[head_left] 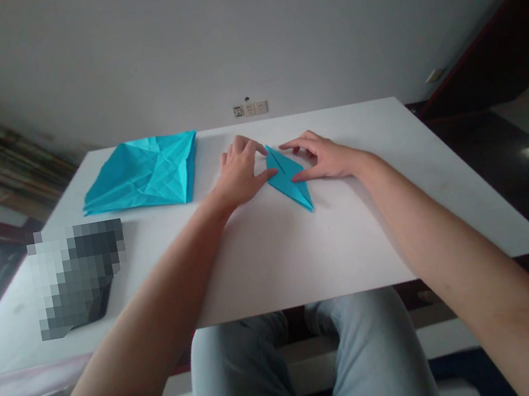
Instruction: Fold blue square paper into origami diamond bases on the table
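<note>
Both bare hands are open and spread on the desk [265, 262], fingers stretched rather than curled, and neither clearly pinches anything. Between them lies a folded piece of blue origami paper [288, 179], a narrow kite shape with a crease along its length, its long tip pointing toward about five o'clock. The left hand [240, 173] sits at the paper's nine o'clock side, with the left thumb [271, 174] against the paper's left edge and its fingers angled toward the paper's upper tip. The right hand [324, 155] comes in from three o'clock, its index finger [293, 145] reaching toward that same upper tip and the right thumb [304, 176] lying at or just on the paper's right side. Whether any fingertip presses down cannot be told from this angle. Off toward ten o'clock from the hands, near the far edge of the desk, lies a larger blue paper sheet [142, 175], crisscrossed with creases and not touching either hand. Toward eight o'clock, a dark object [82, 279] sits on the desk, pixelated past recognition. Beyond the desk at twelve o'clock, a row of wall sockets [250, 109] is set into the white wall [237, 33], and at six o'clock the person's pale jeans [255, 382] show below the desk's near edge.
</note>
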The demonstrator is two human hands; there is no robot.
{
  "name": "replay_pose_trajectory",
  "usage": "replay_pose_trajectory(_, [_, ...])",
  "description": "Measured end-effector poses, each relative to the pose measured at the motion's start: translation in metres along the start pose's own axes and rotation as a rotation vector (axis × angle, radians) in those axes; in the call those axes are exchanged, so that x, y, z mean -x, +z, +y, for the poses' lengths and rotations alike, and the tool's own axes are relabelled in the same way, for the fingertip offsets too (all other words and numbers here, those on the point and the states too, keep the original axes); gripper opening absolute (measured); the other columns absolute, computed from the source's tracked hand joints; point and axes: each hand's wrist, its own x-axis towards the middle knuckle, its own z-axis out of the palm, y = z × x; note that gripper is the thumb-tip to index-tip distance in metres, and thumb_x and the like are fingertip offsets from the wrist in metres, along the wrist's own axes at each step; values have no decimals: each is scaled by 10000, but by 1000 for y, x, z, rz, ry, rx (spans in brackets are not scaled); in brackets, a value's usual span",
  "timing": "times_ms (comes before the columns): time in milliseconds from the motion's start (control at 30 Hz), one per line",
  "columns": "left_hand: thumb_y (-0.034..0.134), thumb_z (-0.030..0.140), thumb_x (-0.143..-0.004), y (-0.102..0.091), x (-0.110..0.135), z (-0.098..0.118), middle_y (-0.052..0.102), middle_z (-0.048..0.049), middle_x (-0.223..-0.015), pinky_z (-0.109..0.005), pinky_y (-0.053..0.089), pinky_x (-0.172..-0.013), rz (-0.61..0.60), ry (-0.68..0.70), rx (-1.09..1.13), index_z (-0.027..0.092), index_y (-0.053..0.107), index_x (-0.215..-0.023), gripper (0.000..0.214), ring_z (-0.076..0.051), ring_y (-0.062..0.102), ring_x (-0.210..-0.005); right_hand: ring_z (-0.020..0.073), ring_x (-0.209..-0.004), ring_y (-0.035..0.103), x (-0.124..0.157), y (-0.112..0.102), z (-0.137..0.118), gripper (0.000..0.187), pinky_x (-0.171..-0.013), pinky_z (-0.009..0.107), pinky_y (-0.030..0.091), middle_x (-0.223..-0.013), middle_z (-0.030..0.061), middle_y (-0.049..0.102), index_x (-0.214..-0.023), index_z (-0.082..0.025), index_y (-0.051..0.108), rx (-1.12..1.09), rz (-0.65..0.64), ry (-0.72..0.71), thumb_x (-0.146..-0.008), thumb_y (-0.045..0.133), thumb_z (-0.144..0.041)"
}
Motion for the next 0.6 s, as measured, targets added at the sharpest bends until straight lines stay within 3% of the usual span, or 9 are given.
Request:
replay_pose_trajectory(100, [740, 429, -1106, -1, 0, 1, 757, -184, -1444, -649, 440, -1290, -18, -30, -28, 222, 773, -1317, 297, -426, 695, -1410, 403, -1324, 666, 2, 1, -4, 934, -1272, 618, 555, -1462, 108, 662, -1649, -426, 783, 78, -38, -19, -776, 1074, -585])
replay_pose_trajectory(233, [725, 486, -1113, -3, 2, 3, 793, -154, -1325, -631, 426, -1276, -49, 45, -10, 244, 806, -1203, 271, -414, 710, -1359, 427, -1432, 624, 3, 4, -7, 664, -1374, 662, 467, -1501, 91, 631, -1463, -467, 905, 111, -74, -41, -829, 1053, -596])
replay_pose_trajectory(333, [860, 606, -1010, -2, 2, 1, 753, -159, -1445, -643, 413, -1289, -83, 54, -8, 259, 801, -1299, 456, -444, 658, -1428, 450, -1494, 578, 2, 5, -4, 603, -1424, 694, 418, -1520, 95, 601, -1396, -479, 941, 136, -72, -37, -829, 1051, -651])
replay_pose_trajectory(500, [986, 717, -863, -2, 0, -4, 644, -189, -1611, -690, 366, -1363, -152, -10, -12, 266, 740, -1519, 834, -503, 562, -1547, 515, -1549, 520, 2, 6, -1, 849, -1449, 759, 382, -1569, 117, 568, -1539, -490, 874, 178, -88, -6, -760, 1051, -781])
replay_pose_trajectory(600, [988, 756, -848, -2, 0, -3, 595, -206, -1681, -725, 318, -1396, -162, -36, -17, 291, 704, -1599, 927, -550, 490, -1629, 518, -1553, 524, 2, 8, -5, 844, -1458, 758, 366, -1554, 123, 572, -1565, -486, 858, 188, -76, 7, -809, 986, -837])
